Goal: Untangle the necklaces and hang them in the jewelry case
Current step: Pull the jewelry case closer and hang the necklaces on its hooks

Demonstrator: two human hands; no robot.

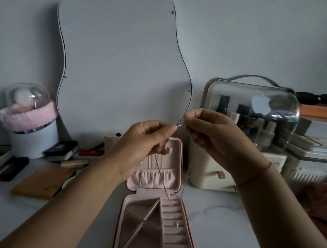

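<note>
An open jewelry case (189,238), red outside and pink inside, lies on the white tabletop with its lid standing upright. Thin chains (149,163) hang inside the lid above a gathered pocket. Above the case, my left hand (145,146) and my right hand (208,133) each pinch one end of a fine silver necklace (164,187) near its clasp. The chain drops from my fingers in two strands, one down toward the ring rolls, where its small pendant (177,225) hangs. The other strand falls to the right of the lid.
A wavy mirror (125,57) leans on the wall behind. A clear-lidded cosmetics organiser (245,138) stands at the right, with boxes (321,143) beyond it. On the left sit a white tub with a pink band (32,126), a wooden board (42,181) and small items.
</note>
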